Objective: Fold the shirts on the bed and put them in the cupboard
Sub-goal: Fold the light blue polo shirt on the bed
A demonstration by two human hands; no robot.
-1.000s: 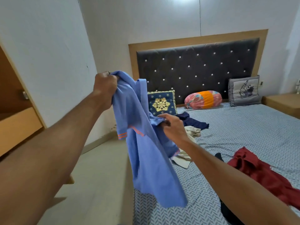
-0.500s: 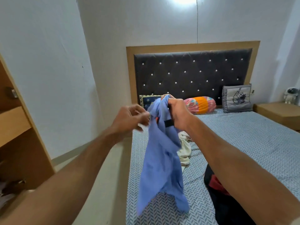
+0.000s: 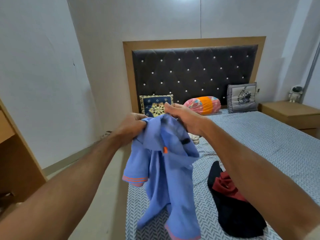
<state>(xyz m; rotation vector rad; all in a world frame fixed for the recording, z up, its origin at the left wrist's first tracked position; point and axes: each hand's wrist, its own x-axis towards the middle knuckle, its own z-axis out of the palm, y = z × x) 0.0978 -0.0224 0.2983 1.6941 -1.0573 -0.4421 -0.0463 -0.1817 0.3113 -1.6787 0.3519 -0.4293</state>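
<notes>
Pale walls (image 3: 43, 66) – a dark crack on the left one. A tufted black headboard (image 3: 194, 73) in a wood frame stands against the far wall, three cushions (image 3: 242, 97) leaning along it. A wooden nightstand (image 3: 290, 113) sits right, a small figurine (image 3: 295, 94) on top. Beige floor (image 3: 97, 196) lies left.

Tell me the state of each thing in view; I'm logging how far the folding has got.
blue shirt: unfolded, hanging above the bed, held at its top.
left hand: grips the shirt's top edge.
right hand: holds the shirt near the collar.
red garment: crumpled on the bed, on a black garment.
black garment: unfolded, on the bed.
cupboard: open.
</notes>
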